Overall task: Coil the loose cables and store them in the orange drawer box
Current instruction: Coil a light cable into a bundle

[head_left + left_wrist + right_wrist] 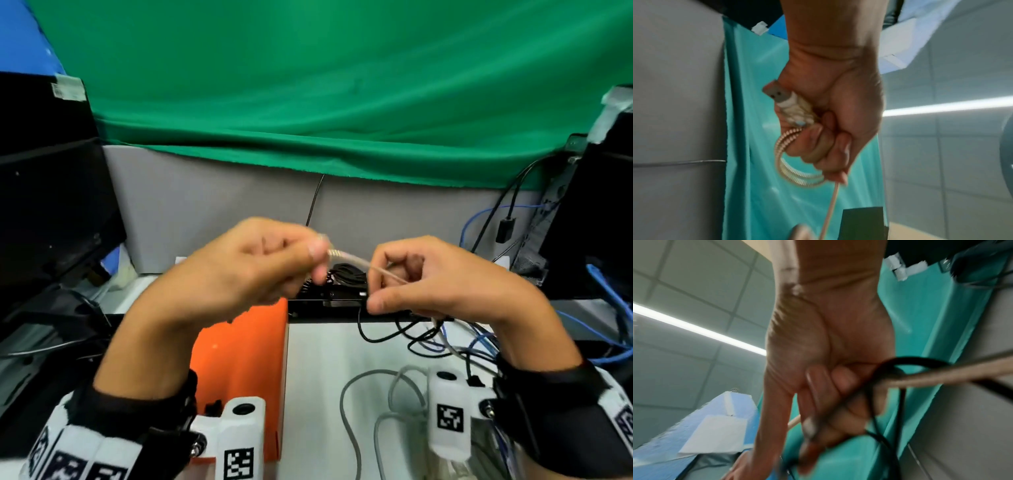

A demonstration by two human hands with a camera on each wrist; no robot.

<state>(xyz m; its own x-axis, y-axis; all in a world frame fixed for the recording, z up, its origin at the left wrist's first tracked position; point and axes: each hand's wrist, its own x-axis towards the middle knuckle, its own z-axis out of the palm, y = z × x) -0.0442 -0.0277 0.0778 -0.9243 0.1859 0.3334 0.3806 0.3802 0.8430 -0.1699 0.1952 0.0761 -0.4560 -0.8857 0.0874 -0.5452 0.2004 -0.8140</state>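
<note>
Both hands are raised over the table with a pale cable stretched between them. My left hand grips its plug end. In the left wrist view the grey USB plug sticks out of the left hand, and spring-wrapped loops of the cable circle the curled fingers. My right hand pinches the same cable farther along. In the right wrist view the pale cable runs past the curled fingers, and a blurred black cable loops across them. The orange drawer box stands below my left hand.
A coiled black cable lies on a black device behind the hands. Loose grey, black and blue cables sprawl over the white table at the right. Black equipment stands at both sides, and a green cloth hangs behind.
</note>
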